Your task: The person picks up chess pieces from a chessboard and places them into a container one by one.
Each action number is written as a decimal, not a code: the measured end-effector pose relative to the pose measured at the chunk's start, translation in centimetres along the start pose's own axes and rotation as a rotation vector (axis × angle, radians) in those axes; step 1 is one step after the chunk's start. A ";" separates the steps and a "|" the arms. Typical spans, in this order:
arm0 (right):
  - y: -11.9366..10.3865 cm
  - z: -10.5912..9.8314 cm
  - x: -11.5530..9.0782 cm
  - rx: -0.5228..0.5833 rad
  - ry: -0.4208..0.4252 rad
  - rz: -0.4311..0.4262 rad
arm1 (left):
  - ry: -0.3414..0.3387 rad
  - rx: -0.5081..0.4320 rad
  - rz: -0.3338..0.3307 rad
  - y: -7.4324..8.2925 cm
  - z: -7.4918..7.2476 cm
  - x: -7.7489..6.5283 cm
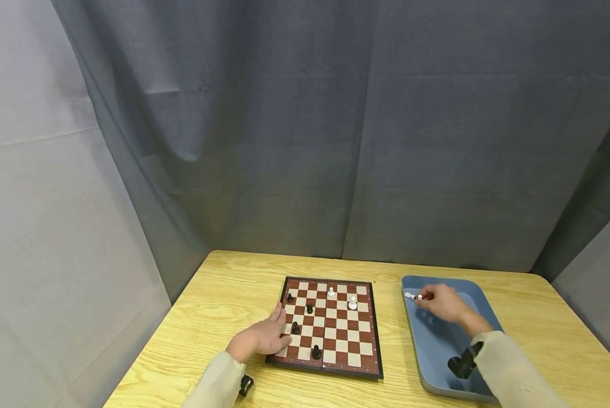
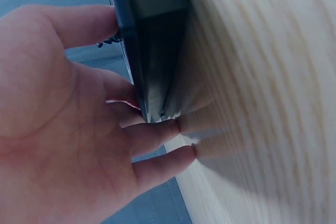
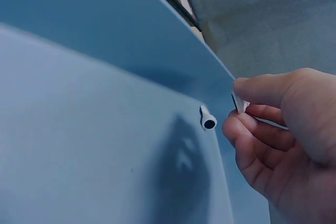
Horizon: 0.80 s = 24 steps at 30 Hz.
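A red-and-white chessboard lies on the table with several black chess pieces on its left half. Two white pieces stand on the far right half. My left hand rests at the board's left side, thumb and some fingertips at its edge; in the left wrist view, two fingertips reach down to the tabletop. Over the far left corner of the blue tray, my right hand pinches a white chess piece between thumb and fingers. Another white piece lies in that corner.
The light wooden table carries board and tray side by side, with a strip of wood between them. A grey curtain hangs behind the far edge, and pale cloth hangs at the left.
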State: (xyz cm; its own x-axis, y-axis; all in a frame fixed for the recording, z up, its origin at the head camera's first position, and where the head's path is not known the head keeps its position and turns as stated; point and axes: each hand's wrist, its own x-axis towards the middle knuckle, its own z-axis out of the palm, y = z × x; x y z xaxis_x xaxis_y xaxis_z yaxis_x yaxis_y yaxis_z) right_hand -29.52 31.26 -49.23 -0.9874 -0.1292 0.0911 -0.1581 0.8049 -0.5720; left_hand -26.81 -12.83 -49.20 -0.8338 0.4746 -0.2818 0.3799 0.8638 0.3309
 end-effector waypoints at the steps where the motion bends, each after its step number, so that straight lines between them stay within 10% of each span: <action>1: 0.1 0.1 0.0 0.000 -0.001 0.002 | 0.000 0.001 0.001 0.0 0.0 0.0; 24: 0.4 0.4 0.8 -0.007 -0.007 0.046 | -0.002 0.015 -0.003 0.2 -0.2 -0.3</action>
State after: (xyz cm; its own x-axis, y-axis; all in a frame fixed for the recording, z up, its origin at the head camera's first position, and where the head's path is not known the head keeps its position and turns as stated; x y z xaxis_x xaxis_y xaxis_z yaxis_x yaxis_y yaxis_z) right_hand -30.42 31.23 -49.67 -0.9936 -0.0961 0.0590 -0.1126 0.8139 -0.5700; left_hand -26.56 -12.82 -48.86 -0.8342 0.4725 -0.2843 0.3834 0.8675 0.3169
